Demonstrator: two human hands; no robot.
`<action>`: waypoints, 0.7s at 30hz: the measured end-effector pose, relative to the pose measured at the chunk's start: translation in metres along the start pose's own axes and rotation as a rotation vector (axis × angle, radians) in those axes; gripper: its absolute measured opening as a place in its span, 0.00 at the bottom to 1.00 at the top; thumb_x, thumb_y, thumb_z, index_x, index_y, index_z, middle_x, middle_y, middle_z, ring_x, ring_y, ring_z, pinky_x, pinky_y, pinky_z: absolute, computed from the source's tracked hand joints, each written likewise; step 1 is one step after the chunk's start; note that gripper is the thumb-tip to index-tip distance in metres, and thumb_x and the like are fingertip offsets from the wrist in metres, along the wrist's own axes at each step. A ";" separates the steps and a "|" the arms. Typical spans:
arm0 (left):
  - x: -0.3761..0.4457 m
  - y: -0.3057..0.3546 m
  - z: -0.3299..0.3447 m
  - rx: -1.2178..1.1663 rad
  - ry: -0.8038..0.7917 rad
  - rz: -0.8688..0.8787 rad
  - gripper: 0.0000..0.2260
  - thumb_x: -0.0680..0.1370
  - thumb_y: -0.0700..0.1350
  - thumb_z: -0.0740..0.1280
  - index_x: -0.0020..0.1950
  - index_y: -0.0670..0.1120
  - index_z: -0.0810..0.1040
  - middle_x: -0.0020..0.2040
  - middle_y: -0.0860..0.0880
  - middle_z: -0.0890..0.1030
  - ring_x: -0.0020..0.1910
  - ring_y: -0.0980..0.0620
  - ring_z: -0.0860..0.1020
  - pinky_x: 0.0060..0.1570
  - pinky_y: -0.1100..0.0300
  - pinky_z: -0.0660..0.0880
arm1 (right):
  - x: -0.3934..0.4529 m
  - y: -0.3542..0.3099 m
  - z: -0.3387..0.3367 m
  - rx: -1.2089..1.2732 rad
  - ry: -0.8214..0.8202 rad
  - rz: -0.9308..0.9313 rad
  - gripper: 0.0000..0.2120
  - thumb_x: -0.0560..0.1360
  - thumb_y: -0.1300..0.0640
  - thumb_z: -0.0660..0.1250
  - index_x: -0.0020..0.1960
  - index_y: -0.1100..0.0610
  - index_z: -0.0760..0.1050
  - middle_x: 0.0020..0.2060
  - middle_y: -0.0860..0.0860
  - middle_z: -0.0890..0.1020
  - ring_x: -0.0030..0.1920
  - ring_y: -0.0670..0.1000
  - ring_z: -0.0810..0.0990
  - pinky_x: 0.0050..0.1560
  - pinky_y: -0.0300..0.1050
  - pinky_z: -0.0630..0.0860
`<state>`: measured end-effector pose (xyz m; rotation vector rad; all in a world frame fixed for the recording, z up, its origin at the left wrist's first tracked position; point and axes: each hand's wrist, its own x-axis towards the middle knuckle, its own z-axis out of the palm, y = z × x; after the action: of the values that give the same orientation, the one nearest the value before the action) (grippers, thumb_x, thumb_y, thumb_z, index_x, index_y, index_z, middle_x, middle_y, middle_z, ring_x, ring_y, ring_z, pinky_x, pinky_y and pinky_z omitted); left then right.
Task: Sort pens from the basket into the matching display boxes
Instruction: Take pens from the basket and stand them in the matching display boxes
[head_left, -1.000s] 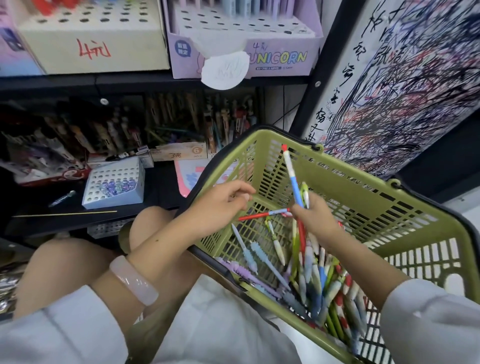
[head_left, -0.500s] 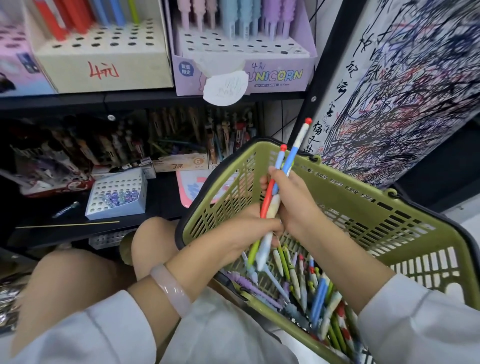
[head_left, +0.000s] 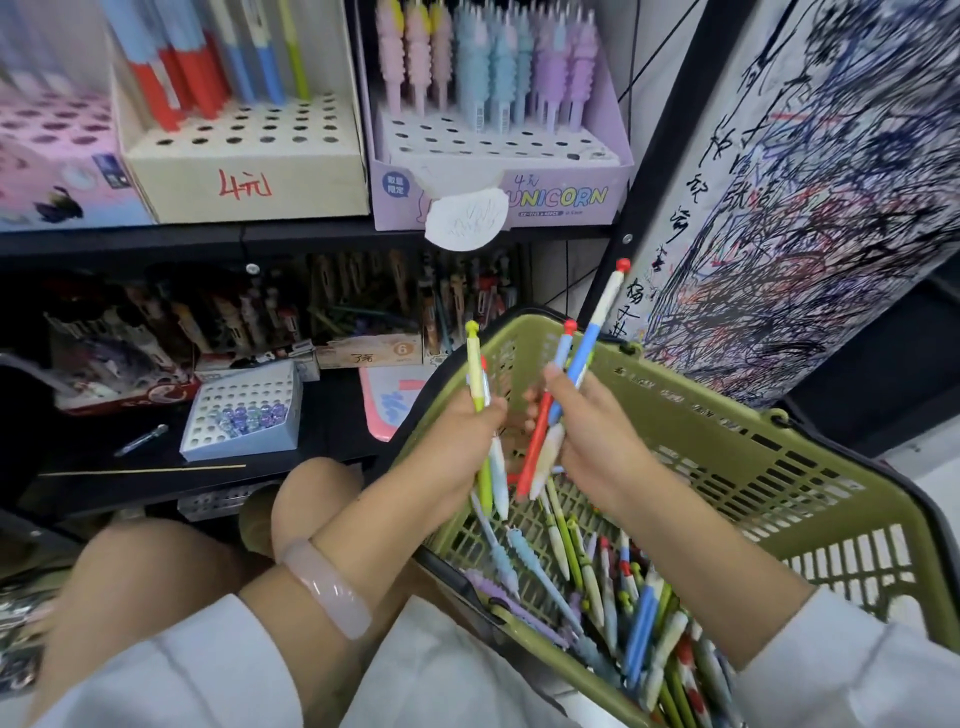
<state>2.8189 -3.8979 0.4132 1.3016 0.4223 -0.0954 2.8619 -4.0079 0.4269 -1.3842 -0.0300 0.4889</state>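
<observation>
Green pen (head_left: 474, 364) clamped in left hand (head_left: 467, 441) fingers | red and blue pens (head_left: 566, 395) gripped in right hand (head_left: 597, 441) fingers

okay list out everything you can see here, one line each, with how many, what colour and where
basket: one, olive green, on the lap at right
loose pens: many, mixed colours, in the basket's bottom
held pens, left: two, one yellow-green, one pale, above the basket
held pens, right: two, one blue and cream, one red and blue, both red-tipped
cream display box: one, red handwriting, upper shelf, holds red, blue and green pens
Unicorn display box: one, lilac, upper shelf, holds pink, blue and purple ridged pens
small holed box: one, pale blue, lower shelf, a few purple-topped items inside
scribble sheet: one, white with ink scrawls, at right
bracelet: one, pale pink, left wrist
left hand: grips two pens
right hand: grips two pens
</observation>
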 end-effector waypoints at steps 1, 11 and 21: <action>0.000 -0.001 0.002 0.015 0.023 -0.001 0.11 0.82 0.43 0.56 0.63 0.45 0.71 0.56 0.42 0.79 0.56 0.44 0.78 0.61 0.44 0.72 | -0.002 0.003 0.007 -0.031 -0.009 -0.022 0.10 0.80 0.54 0.57 0.43 0.57 0.69 0.30 0.48 0.75 0.30 0.45 0.74 0.37 0.41 0.75; -0.016 0.000 -0.007 -0.077 -0.032 0.019 0.11 0.82 0.46 0.56 0.62 0.50 0.71 0.48 0.45 0.82 0.44 0.50 0.81 0.47 0.53 0.79 | -0.004 0.007 0.042 -0.434 0.062 -0.203 0.05 0.81 0.57 0.54 0.53 0.58 0.66 0.44 0.55 0.73 0.44 0.49 0.75 0.43 0.40 0.72; -0.025 0.024 -0.037 -0.083 0.143 0.114 0.07 0.75 0.48 0.68 0.41 0.46 0.77 0.25 0.50 0.72 0.22 0.55 0.71 0.20 0.63 0.68 | -0.009 -0.010 0.050 -0.576 -0.144 -0.190 0.19 0.82 0.55 0.51 0.72 0.57 0.62 0.69 0.55 0.67 0.62 0.43 0.69 0.59 0.36 0.63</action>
<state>2.7936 -3.8602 0.4362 1.2515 0.4677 0.1103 2.8414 -3.9653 0.4489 -1.8827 -0.4451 0.4360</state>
